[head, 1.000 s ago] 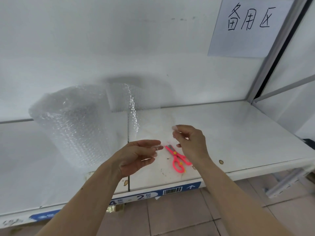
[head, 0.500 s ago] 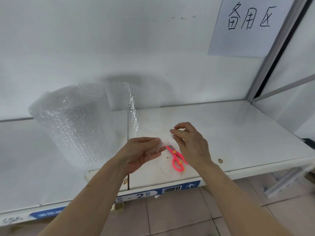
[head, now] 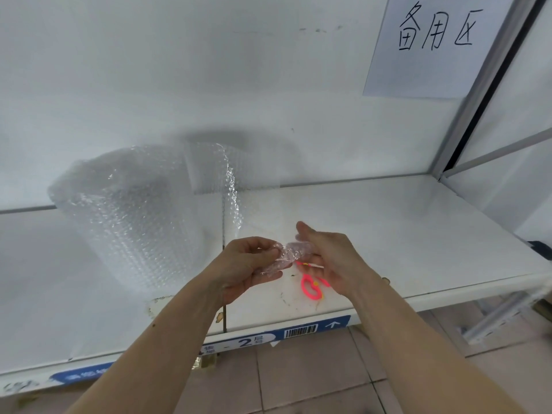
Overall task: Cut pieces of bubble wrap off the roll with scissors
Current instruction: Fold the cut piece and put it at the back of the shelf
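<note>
A big roll of clear bubble wrap [head: 134, 216] stands on the white shelf [head: 388, 234] at the left, with a loose flap hanging from its right side. A small cut piece of bubble wrap [head: 285, 255] is crumpled between my two hands above the shelf's front. My left hand [head: 251, 264] pinches its left end and my right hand [head: 331, 258] holds its right end. Pink scissors [head: 312, 286] lie on the shelf below my right hand, partly hidden by it.
A paper sign [head: 433, 46] with handwritten characters hangs on the white back wall. A metal upright [head: 466, 121] frames the shelf at the right. A blue label strip [head: 298, 333] with a barcode runs along the front edge, above a tiled floor.
My hands have come together, and the small piece of bubble wrap that was stretched between them is now bunched up. The scissors and roll have not moved.
</note>
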The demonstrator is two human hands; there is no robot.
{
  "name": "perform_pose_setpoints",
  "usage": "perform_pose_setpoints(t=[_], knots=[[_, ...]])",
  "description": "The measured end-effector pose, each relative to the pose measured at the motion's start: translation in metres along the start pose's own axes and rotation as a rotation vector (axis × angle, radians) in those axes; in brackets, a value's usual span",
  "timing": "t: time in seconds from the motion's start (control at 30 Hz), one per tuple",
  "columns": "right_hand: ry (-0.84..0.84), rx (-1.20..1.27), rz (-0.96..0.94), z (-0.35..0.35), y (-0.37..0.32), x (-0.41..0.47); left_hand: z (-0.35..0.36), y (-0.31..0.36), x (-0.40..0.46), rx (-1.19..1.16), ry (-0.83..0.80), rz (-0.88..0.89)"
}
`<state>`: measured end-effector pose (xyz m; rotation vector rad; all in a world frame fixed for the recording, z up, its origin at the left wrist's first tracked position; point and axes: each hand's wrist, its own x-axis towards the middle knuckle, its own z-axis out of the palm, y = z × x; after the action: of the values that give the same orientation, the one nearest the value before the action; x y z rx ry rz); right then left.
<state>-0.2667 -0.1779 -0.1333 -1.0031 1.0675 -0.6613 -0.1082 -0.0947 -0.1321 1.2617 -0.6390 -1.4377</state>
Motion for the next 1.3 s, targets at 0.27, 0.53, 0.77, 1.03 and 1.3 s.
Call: perform_pose_setpoints(t=[0.27,0.53,0.77,1.03,1.3], knots=[[0.070,0.059,-0.153,-0.001,0.002,-0.003,-0.001,-0.001,0.001,-0.028,0.045,0.012],[0.091,0.065,-0.175,-0.003,0.003,0.000,-0.005,-0.002,0.002,-0.073,0.114,0.069],[0.112,0.053,-0.172,-0.014,-0.004,-0.003,-0.010,-0.002,0.004,-0.107,0.138,0.084],[0.108,0.075,-0.172,-0.021,-0.009,-0.004,-0.004,-0.003,0.010,-0.075,0.214,0.114],[0.130,-0.031,-0.100,-0.044,-0.015,-0.006,0.012,-0.007,0.019,-0.016,0.275,0.111]])
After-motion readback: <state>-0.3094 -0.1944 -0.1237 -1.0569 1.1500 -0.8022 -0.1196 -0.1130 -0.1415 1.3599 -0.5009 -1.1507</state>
